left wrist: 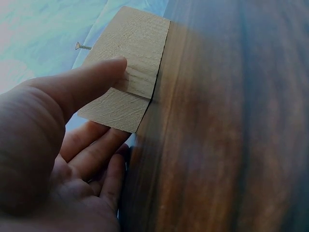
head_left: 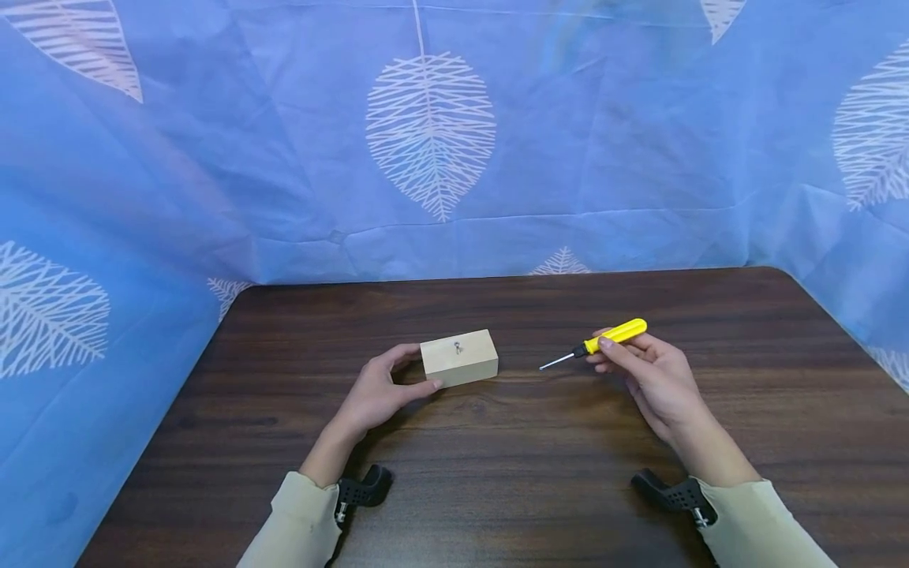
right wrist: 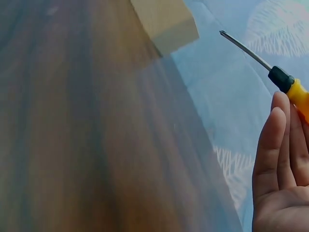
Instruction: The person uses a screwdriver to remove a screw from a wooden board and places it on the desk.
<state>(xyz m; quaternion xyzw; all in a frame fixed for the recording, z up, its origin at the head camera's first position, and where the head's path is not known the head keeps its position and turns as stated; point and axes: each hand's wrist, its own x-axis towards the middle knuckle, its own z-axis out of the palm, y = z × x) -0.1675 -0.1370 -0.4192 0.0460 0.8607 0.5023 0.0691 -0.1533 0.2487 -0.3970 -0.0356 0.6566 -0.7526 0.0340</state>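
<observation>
A pale wooden block [head_left: 461, 369] lies on the table left of the middle, and a screw [head_left: 458, 347] stands up from its top face. My left hand [head_left: 383, 390] holds the block by its left end, thumb on the near side and fingers behind. In the left wrist view the screw [left wrist: 83, 46] sticks well out of the wood, with much of its thread showing. Between thumb and fingers, my right hand [head_left: 656, 379] grips a screwdriver [head_left: 618, 335] with a yellow handle and black collar. Its cross-shaped tip points left toward the block, apart from it.
The dark wood-grain table [head_left: 497, 473] spreads under both hands. A blue cloth [head_left: 568, 158] with white leaf prints hangs behind the table and along its sides. Black wrist mounts [head_left: 365, 487] sit at both sleeve cuffs.
</observation>
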